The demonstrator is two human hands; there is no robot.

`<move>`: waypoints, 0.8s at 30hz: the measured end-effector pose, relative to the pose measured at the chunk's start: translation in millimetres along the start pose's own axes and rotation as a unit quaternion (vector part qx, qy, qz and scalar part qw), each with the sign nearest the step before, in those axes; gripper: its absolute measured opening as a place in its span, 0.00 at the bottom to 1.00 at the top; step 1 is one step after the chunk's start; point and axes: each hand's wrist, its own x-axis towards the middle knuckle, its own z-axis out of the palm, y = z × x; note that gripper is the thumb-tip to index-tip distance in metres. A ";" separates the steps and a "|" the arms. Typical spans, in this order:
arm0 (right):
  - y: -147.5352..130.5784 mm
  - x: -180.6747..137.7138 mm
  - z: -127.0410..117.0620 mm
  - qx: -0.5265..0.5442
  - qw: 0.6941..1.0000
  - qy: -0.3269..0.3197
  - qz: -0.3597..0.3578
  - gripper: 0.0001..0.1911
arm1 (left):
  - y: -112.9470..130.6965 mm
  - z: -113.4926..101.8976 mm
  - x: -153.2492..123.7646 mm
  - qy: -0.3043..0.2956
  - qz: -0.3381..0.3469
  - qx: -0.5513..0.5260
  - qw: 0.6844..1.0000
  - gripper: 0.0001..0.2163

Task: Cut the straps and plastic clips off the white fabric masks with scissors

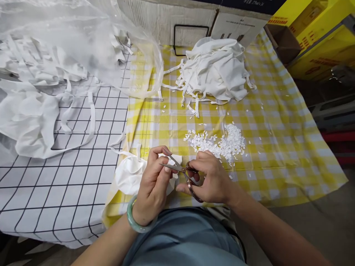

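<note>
My right hand [213,179] grips a pair of small scissors [177,168], fingers through the dark handle loops. The blades stand apart and point left, right at the fingertips of my left hand [154,184]. That hand, with a green bangle at the wrist, is pinched on a white fabric piece with straps [129,173]. Most of the fabric droops onto the table to the left and behind the hand. What lies exactly between the blades is too small to tell. Just beyond my right hand is a pile of tiny white clippings [231,142].
A heap of white strapped fabric pieces [216,70] lies farther back. At left are a clear plastic bag [91,29] and another white fabric piece [33,122]. A cardboard box [163,24] and a black wire frame [191,26] stand behind; yellow boxes [318,37] are at right.
</note>
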 end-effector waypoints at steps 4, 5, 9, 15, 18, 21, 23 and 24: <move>-1.5 1.0 0.1 -0.006 1.000 -0.003 -0.004 0.21 | -0.7 0.0 -1.5 0.004 0.002 0.005 1.000 0.12; -1.7 1.3 0.1 -0.007 1.000 -0.002 -0.006 0.21 | -1.1 0.0 -1.7 0.005 0.003 0.006 1.000 0.12; -2.2 1.8 0.9 -0.013 1.000 0.005 -0.009 0.22 | -2.4 0.1 -2.5 0.006 0.004 0.011 1.000 0.12; -2.4 1.9 2.7 -0.002 1.000 0.009 -0.012 0.21 | -1.8 0.5 -2.3 0.002 0.000 0.017 1.000 0.12; -0.6 0.7 2.6 -0.005 1.000 0.006 -0.008 0.22 | -1.8 1.2 -0.9 -0.001 0.002 0.023 1.000 0.12; 3.3 -3.5 1.0 -0.015 1.000 0.010 0.006 0.22 | -1.6 3.6 1.9 -0.015 0.003 0.029 0.999 0.12; 7.5 -8.7 -0.7 -0.028 0.999 0.022 0.016 0.24 | -1.2 6.8 5.4 -0.032 0.009 0.039 0.999 0.12; 10.1 -12.0 -1.6 -0.036 0.999 0.031 0.023 0.24 | -1.2 9.1 7.7 -0.042 0.011 0.042 0.998 0.12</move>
